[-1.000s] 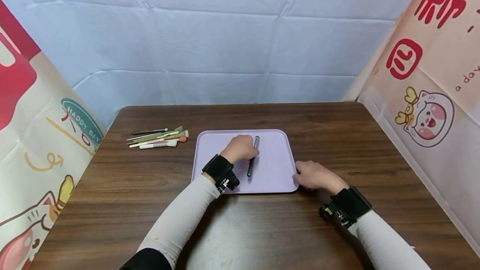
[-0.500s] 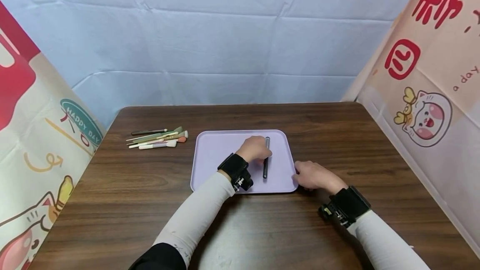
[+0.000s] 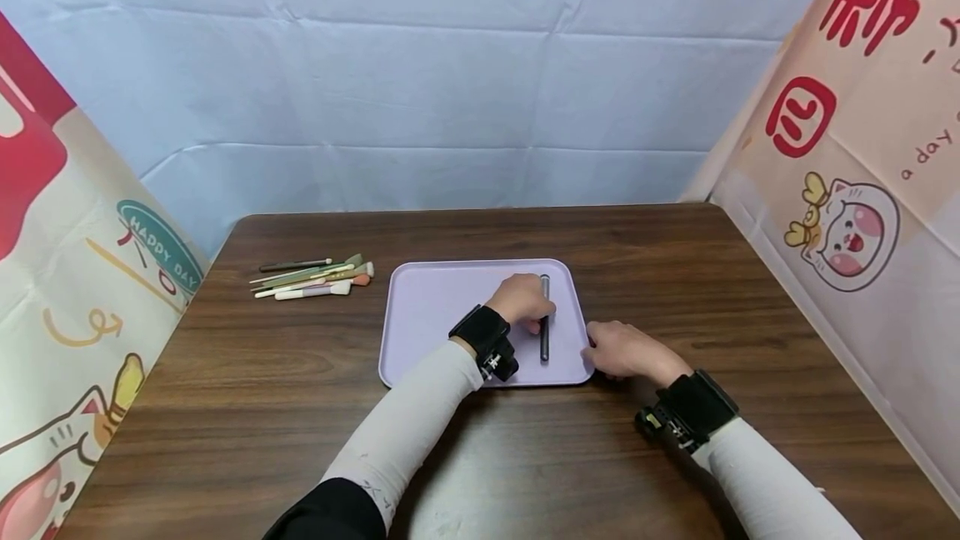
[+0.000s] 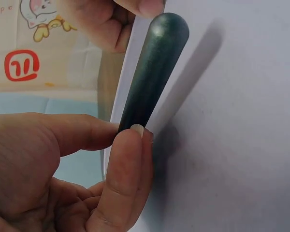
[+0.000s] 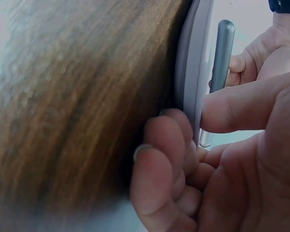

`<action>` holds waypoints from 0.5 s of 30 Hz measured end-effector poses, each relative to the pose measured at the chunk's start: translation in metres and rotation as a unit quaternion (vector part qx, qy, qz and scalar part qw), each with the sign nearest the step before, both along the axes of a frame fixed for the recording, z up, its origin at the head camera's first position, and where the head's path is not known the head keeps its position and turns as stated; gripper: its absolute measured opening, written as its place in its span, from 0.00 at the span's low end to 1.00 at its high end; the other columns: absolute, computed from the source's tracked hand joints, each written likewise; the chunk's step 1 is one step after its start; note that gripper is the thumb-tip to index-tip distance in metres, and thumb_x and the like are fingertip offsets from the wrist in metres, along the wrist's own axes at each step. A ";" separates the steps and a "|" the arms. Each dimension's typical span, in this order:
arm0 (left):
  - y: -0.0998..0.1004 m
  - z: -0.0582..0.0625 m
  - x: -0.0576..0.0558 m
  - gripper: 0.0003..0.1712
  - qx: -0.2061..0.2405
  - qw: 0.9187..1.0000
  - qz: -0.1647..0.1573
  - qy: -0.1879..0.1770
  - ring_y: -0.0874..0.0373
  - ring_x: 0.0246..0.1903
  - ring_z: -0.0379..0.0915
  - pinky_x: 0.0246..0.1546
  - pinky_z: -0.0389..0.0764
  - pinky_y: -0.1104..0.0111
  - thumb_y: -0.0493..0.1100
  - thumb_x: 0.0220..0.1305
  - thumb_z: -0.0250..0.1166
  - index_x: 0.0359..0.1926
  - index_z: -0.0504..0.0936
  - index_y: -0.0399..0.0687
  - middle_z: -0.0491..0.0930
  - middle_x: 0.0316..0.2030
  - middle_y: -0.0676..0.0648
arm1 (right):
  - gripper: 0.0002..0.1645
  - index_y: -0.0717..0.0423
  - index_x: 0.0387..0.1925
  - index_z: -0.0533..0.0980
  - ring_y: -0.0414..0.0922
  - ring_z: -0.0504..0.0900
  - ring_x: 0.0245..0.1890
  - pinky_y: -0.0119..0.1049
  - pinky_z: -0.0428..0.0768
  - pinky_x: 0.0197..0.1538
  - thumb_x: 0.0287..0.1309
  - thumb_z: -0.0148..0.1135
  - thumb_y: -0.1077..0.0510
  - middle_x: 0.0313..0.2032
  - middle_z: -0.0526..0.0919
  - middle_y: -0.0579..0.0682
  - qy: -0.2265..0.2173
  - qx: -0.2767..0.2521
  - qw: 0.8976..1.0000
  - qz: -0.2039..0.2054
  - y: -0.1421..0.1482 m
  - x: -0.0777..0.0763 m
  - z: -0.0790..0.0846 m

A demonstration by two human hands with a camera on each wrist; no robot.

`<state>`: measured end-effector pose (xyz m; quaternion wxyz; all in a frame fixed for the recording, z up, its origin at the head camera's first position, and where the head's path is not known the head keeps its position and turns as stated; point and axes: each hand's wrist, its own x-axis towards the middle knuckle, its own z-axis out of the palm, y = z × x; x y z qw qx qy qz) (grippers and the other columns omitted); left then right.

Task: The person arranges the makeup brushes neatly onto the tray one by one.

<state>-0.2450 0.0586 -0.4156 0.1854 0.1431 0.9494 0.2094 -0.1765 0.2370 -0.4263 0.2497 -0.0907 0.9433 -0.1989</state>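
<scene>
My left hand (image 3: 522, 298) is over the right part of a lilac tray (image 3: 427, 307). Its thumb and fingers pinch a dark makeup brush (image 3: 544, 340) by the middle. In the left wrist view the brush's rounded dark-green handle (image 4: 157, 63) points away from the fingers, its shadow falling on the tray. The far end is too small to tell clearly. At the tray's near right corner, my right hand (image 3: 630, 350) grips the rim. The right wrist view has the thumb (image 5: 237, 106) against the inner side of the rim (image 5: 193, 72) and curled fingers outside it.
A loose pile of makeup brushes (image 3: 315, 277), with green, white and dark handles, lies on the brown wooden table (image 3: 300, 382) left of the tray. A pale blue cloth (image 3: 420, 90) hangs behind. Printed sheets stand at both sides.
The left hand has moved right across the tray with the brush, which has turned from slanted to nearly straight up and down in the head view. The right hand stays at the corner.
</scene>
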 end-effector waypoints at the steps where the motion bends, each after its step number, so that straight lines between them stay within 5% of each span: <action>1: 0.001 0.000 0.000 0.21 0.000 1.000 -0.002 0.002 0.63 0.13 0.77 0.21 0.69 0.75 0.43 0.65 0.63 0.14 0.73 0.50 0.76 0.09 0.54 | 0.06 0.60 0.39 0.74 0.44 0.77 0.21 0.36 0.74 0.25 0.69 0.56 0.60 0.24 0.76 0.51 0.001 0.000 1.000 0.001 0.000 0.000 0.000; 8: 0.007 -0.002 -0.001 0.21 0.010 1.000 -0.014 0.010 0.60 0.17 0.81 0.22 0.69 0.75 0.43 0.64 0.63 0.13 0.78 0.49 0.84 0.15 0.50 | 0.06 0.60 0.38 0.74 0.44 0.76 0.21 0.37 0.73 0.26 0.69 0.56 0.60 0.24 0.76 0.51 0.013 0.002 1.000 0.011 0.000 0.002 0.003; 15: 0.016 -0.003 -0.003 0.22 0.018 0.999 -0.027 0.009 0.62 0.16 0.80 0.21 0.69 0.76 0.42 0.65 0.61 0.12 0.77 0.50 0.81 0.12 0.52 | 0.05 0.59 0.36 0.74 0.44 0.77 0.20 0.36 0.74 0.24 0.68 0.56 0.60 0.24 0.76 0.51 0.016 0.003 1.000 0.009 0.001 0.002 0.000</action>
